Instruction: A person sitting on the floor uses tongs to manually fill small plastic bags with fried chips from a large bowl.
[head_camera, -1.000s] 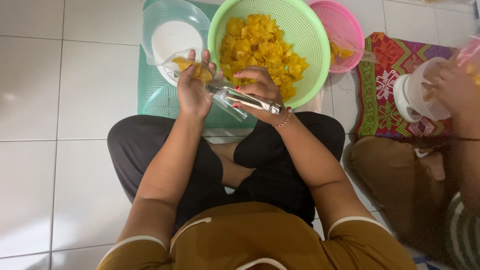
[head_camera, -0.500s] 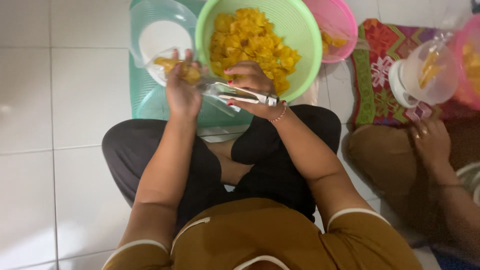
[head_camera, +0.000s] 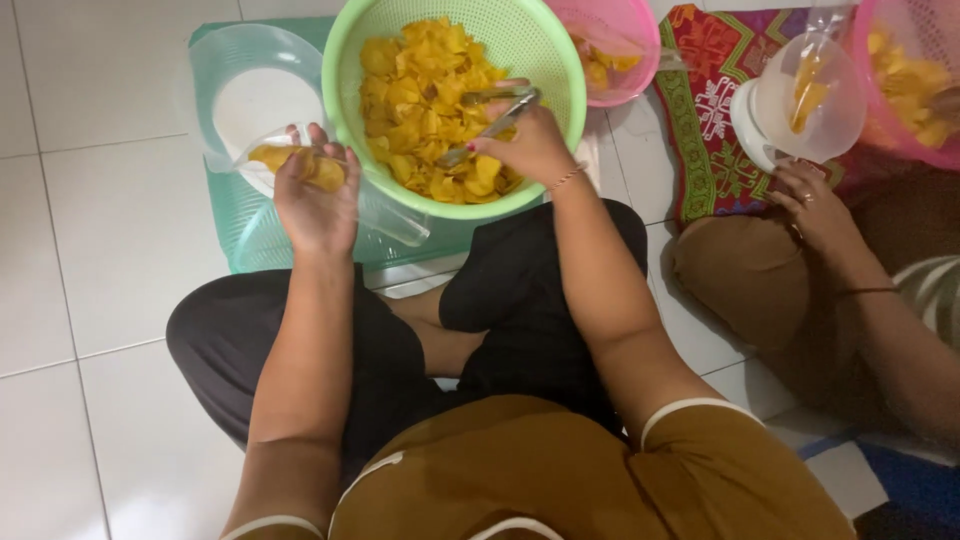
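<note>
Over the green basket (head_camera: 352, 80), the right hand (head_camera: 530, 145) grips metal tongs (head_camera: 490, 120), their tips down among the chips (head_camera: 425, 100); the left hand (head_camera: 315, 190) is clenched round a clear bag (head_camera: 300, 165) with a few chips inside, beside the basket. To do this well, pinch lightly, since the thin, crisp, curled yellow slices would likely snap, and keep the bag's mouth wide and close to the rim. Slick film, perforated plastic, a glossy tiled floor (head_camera: 110, 230); another person's hand (head_camera: 820, 205) rests by a jug (head_camera: 800, 100)
</note>
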